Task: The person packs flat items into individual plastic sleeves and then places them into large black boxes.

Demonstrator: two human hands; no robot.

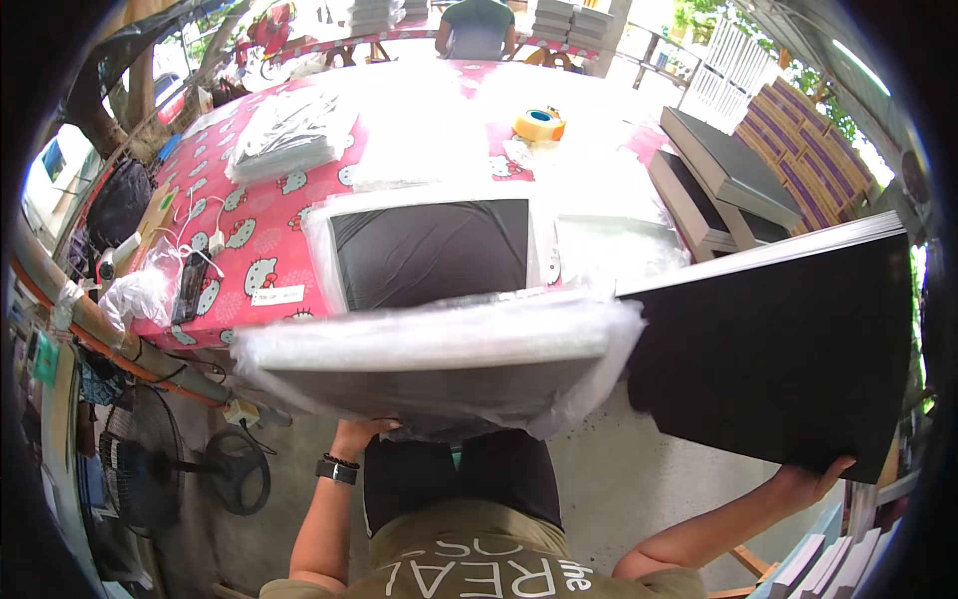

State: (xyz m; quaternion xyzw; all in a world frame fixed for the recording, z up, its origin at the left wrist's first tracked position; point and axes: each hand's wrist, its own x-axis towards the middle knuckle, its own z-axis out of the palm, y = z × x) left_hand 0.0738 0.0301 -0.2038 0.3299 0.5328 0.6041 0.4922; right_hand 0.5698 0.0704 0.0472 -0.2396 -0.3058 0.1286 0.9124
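In front of my waist, my left hand (367,429) is closed on the near lower edge of a thick, flat slab wrapped in clear plastic (439,349). The slab has a white edge and a dark underside, and most of my left fingers are hidden beneath it. On the right, my right hand (810,483) grips the bottom edge of a large black-covered book (778,349), tilted up with its white page edges showing along the top. Just beyond the wrapped slab, another plastic-wrapped black panel with a white border (429,255) lies on the table.
A pink patterned tablecloth (239,290) covers the table. On it lie wrapped stacks (289,140), a tape roll (539,125), black books (733,165) and a power strip (192,280). A fan (140,459) stands at lower left. Cardboard (803,150) is stacked right; a person (476,28) sits beyond.
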